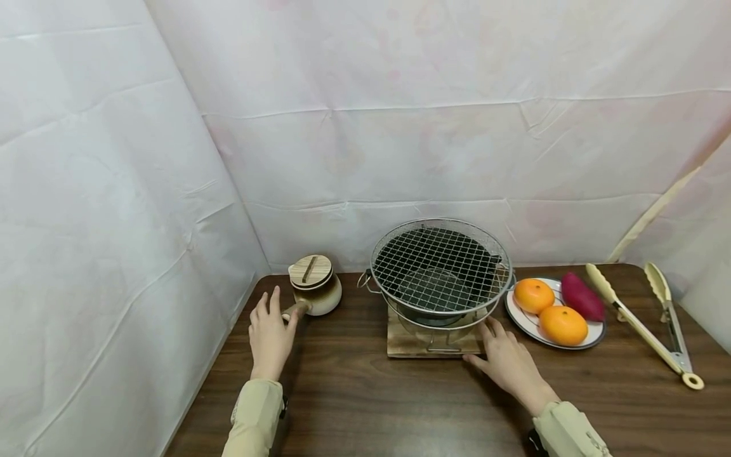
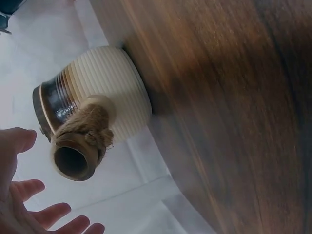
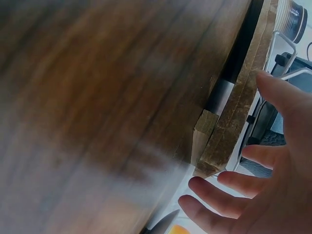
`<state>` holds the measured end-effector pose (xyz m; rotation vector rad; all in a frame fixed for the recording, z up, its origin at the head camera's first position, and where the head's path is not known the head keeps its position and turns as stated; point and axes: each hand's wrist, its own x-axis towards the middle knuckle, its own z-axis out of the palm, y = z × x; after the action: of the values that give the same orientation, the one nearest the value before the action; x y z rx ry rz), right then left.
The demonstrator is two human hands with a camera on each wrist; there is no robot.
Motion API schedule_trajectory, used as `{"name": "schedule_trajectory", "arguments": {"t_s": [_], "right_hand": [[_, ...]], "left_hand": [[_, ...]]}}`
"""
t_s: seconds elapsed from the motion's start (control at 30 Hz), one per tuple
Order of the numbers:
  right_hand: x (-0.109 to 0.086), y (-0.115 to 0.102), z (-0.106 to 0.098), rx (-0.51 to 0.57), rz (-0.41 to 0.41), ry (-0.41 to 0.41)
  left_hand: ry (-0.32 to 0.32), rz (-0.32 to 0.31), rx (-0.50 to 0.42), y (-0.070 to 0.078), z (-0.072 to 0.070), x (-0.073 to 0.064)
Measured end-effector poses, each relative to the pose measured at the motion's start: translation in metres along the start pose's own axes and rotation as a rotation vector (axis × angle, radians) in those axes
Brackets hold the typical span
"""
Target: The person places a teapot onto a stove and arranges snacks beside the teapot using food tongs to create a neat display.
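Observation:
A small cream-and-brown teapot (image 1: pixel 328 297) with a wooden lid (image 1: pixel 311 271) stands at the back left. My left hand (image 1: pixel 271 336) is beside its side handle (image 2: pixel 87 126), fingers spread; the left wrist view shows a gap between the hand and the twine-wrapped handle. A round wire mesh (image 1: pixel 440 266) tops a small grill stove, which sits on a wooden board (image 1: pixel 408 346). Around the board's front right corner lies my right hand (image 1: pixel 508 362), fingers extended, thumb near the front edge. In the right wrist view the fingertips (image 3: pixel 197 183) come right up to the board's end.
Right of the stove, a plate (image 1: pixel 525 325) holds two oranges (image 1: pixel 563 325) and a purple sweet potato (image 1: pixel 581 297). Spread tongs (image 1: pixel 651 336) lie at the far right. White cloth (image 1: pixel 400 152) hangs behind and left of the brown table (image 1: pixel 354 406).

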<state>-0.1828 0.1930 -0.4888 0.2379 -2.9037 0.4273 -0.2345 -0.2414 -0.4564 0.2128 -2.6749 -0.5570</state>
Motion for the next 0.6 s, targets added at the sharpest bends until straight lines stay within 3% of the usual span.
{"name": "schedule_trajectory", "arguments": {"t_s": [0.37,0.6], "right_hand": [[0.002,0.002,0.001,0.012,0.032,-0.024],[0.002,0.002,0.002,0.016,0.031,-0.024]], "left_hand": [[-0.047,-0.034,-0.01,-0.005,0.005,0.013],[-0.023,-0.029,-0.011,-0.007,0.008,0.018]]}}
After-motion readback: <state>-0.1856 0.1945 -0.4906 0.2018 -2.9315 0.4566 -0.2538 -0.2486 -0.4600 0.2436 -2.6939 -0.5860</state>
